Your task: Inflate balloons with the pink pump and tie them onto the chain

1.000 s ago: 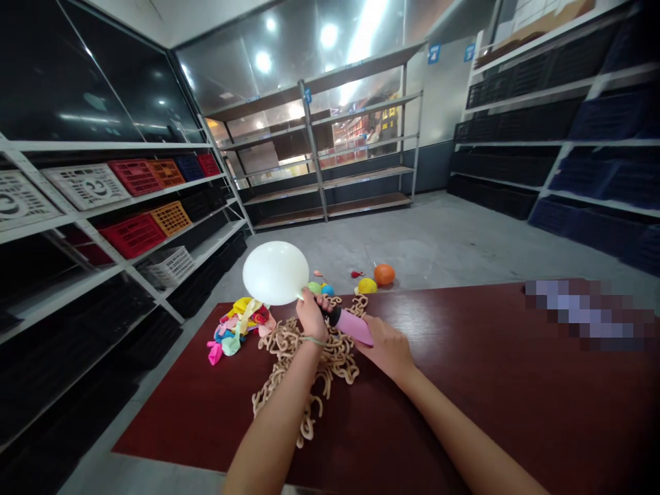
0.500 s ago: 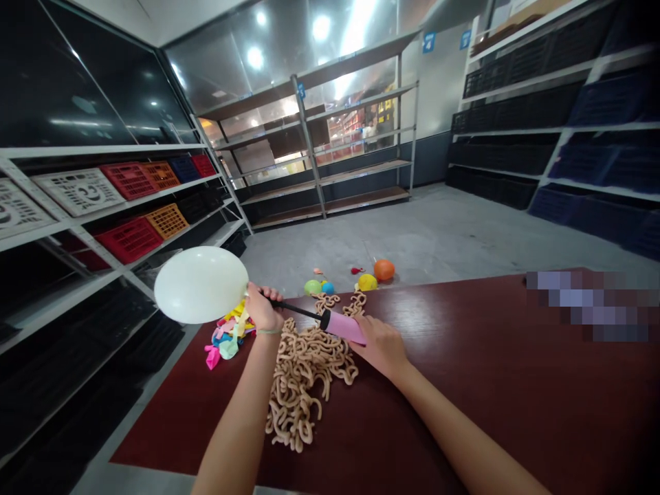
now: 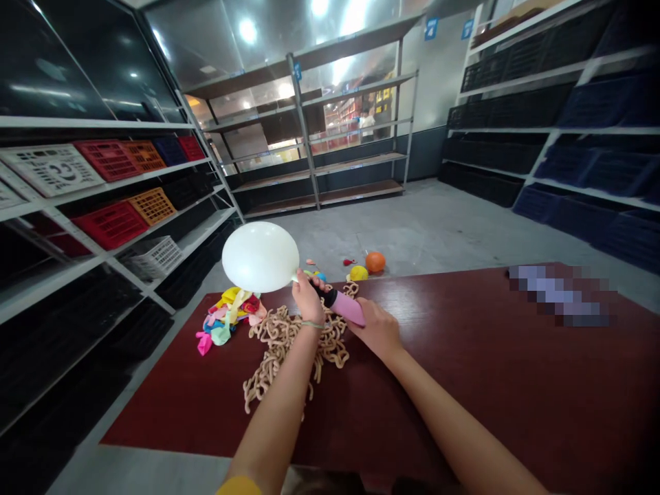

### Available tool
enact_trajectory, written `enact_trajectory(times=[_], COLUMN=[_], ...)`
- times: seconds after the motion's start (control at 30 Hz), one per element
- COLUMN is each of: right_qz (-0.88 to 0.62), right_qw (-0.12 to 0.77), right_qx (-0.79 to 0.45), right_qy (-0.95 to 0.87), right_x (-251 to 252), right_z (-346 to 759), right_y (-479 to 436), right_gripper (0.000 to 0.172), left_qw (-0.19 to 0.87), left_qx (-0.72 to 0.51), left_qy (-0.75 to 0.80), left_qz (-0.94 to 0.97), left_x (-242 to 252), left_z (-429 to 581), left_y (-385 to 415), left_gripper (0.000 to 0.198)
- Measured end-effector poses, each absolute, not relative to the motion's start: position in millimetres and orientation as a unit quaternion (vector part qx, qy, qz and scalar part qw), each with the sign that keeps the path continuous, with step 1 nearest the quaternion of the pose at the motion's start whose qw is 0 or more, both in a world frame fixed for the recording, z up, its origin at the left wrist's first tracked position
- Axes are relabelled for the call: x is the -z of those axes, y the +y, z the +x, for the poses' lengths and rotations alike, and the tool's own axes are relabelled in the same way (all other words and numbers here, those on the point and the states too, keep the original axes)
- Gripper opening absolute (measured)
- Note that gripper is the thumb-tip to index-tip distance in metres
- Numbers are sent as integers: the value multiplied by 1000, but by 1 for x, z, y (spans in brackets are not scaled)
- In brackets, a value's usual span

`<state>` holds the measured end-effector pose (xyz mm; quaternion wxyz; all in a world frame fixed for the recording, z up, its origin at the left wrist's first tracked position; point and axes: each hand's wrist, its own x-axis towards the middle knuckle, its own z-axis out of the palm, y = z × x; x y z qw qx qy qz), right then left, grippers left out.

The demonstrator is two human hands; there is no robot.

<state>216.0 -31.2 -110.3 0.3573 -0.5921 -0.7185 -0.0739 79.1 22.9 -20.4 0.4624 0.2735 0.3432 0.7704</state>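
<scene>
A white inflated balloon [image 3: 260, 256] stands out to the left of my left hand [image 3: 309, 299], whose fingers are closed round its neck at the black end of a hand pump. My right hand [image 3: 379, 330] grips the pink barrel of the balloon pump [image 3: 346, 307]. The pump's black rod is mostly hidden between the barrel and my left hand. Under my hands lies a heap of beige curled strands [image 3: 271, 364], partly covered by my left forearm. Left of the heap is a pile of limp coloured balloons [image 3: 224, 320].
The dark red table [image 3: 170, 405] carries a blurred-out object [image 3: 559, 294] at its right. Beyond its far edge, an orange balloon [image 3: 375, 262] and a yellow balloon [image 3: 359, 273] lie on the grey floor. Shelves with crates [image 3: 111, 223] stand on the left, more racks behind and right.
My left hand and the white balloon have moved right, towards my right hand. The black rod that showed between the hands has slid into the pink barrel. The view has shifted slightly.
</scene>
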Motion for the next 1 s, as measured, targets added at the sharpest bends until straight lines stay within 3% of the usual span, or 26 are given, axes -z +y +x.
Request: enact_trajectory(times=[0.33, 0.73, 0.87, 1.0], right_qz=[-528, -560, -549, -528], right_qw=[299, 269, 236, 230], right_qx=[64, 65, 79, 77], right_qy=[-792, -781, -798, -814], right_x=[108, 102, 99, 95], right_z=[207, 209, 212, 215], right_y=[-39, -38, -38, -38], right_gripper=[47, 56, 53, 52], left_qw=[408, 270, 347, 464], left_qx=[-819, -858, -813, -693], left_qy=[364, 392, 387, 409], left_qz=[175, 192, 261, 372], left_x=[25, -1, 16, 39], left_z=[31, -56, -55, -46], left_y=[14, 19, 6, 2], left_gripper=[30, 37, 40, 42])
